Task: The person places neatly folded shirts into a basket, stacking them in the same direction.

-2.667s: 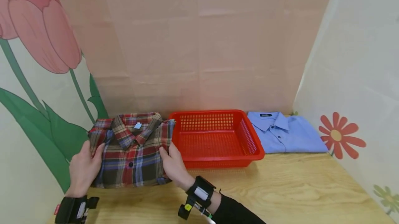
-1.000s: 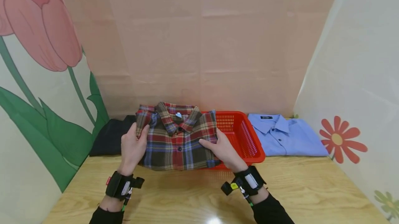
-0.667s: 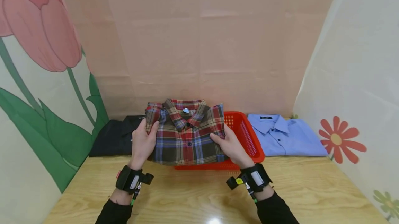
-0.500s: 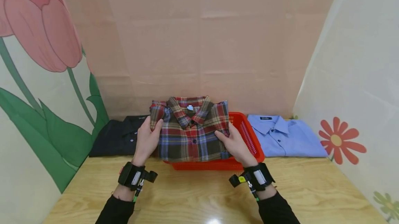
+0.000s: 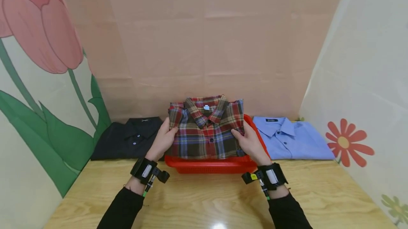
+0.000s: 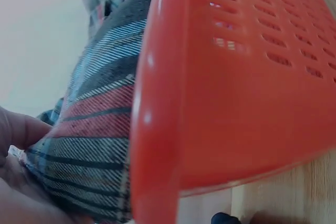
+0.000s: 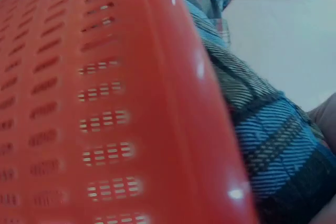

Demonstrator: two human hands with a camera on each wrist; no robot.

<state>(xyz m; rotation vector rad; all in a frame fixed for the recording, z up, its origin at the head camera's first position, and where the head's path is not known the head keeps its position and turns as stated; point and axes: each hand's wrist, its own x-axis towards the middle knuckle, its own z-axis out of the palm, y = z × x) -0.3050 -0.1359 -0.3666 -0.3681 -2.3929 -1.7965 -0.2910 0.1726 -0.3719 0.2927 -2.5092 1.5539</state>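
A folded plaid shirt in red, dark green and blue is held over the red plastic basket, collar towards the wall. My left hand grips its left side, thumb on top and fingers hidden beneath. At the opposite side my right hand holds the cloth the same way. The shirt covers most of the basket's opening. In the left wrist view the plaid cloth appears beyond the basket's rim. The right wrist view has the perforated basket wall in front of the shirt.
A folded black shirt lies left of the basket, close to my left hand. To the basket's right lies a folded light blue shirt. The wooden table reaches back to a pinkish wall covering.
Both hands have carried the plaid shirt from the left, where it covered the black shirt, rightwards over the basket. The black shirt is now uncovered. The basket and blue shirt have stayed put.
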